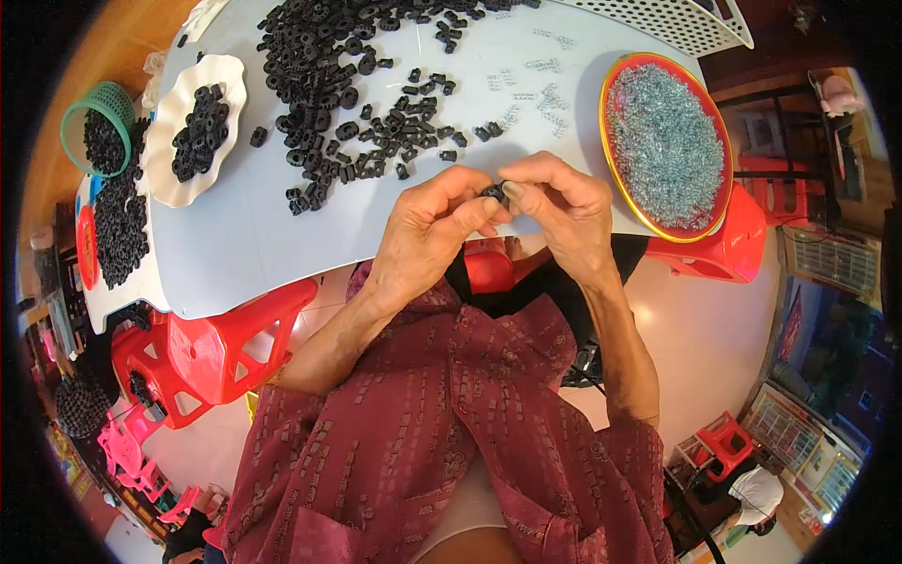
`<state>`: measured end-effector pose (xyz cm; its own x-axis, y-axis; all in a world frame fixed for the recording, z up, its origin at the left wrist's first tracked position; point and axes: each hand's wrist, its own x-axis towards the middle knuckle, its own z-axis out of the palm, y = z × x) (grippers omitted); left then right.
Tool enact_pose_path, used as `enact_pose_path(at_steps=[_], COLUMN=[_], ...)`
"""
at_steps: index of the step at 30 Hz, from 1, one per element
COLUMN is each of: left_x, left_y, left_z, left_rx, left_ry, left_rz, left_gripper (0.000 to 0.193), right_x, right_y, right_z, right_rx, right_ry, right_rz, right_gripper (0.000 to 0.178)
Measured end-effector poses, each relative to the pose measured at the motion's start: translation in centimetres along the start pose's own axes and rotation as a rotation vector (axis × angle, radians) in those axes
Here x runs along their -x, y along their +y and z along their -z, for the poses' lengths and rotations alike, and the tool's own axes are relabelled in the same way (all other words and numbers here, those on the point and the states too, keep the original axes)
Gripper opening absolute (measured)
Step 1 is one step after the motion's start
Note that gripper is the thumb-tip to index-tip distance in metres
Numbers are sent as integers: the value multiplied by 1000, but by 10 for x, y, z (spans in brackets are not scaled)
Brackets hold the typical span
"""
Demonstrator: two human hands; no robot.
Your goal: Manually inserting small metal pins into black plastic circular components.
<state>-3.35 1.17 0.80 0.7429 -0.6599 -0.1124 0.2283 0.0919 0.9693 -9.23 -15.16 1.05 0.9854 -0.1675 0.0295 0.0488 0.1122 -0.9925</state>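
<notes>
Between my two hands, just over the table's near edge, is a small black plastic part point(495, 192). My left hand point(434, 218) pinches it from one side, thumb and forefinger closed. From the other side my right hand point(562, 209) also grips it with thumb and fingertips. The fingers cover much of the part, so its details are hidden. Beyond my hands, many loose black parts point(404, 127) lie on the pale blue table point(225, 254). To the right, a red tray with a gold rim point(620, 179) holds a heap of small metal springs point(669, 146).
A white scalloped plate point(164, 174) with black parts stands at the left, beside a green basket point(122, 99) and another black heap point(117, 235). Several small springs point(550, 99) lie near the tray. A white perforated basket point(686, 23) stands at the back right. Red stools point(221, 338) are below the table.
</notes>
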Motion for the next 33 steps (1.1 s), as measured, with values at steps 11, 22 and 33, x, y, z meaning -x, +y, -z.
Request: enact_pose_path(at_steps=[11,22,33], left_x=[1,-8,-9], left_y=[9,10,5], left_z=[-9,-11,-1], left_rx=[-725,-426,-87], left_ry=[132,74,-44], left_rz=[-268,-187,7], left_gripper=[12,13,16], right_x=[4,3,4], right_y=[11,14,10], right_z=[-2,-2,-4], right_rx=[177,169,208], right_ry=[114,163,135], right_rz=[180,224,275], right_gripper=[13,12,14])
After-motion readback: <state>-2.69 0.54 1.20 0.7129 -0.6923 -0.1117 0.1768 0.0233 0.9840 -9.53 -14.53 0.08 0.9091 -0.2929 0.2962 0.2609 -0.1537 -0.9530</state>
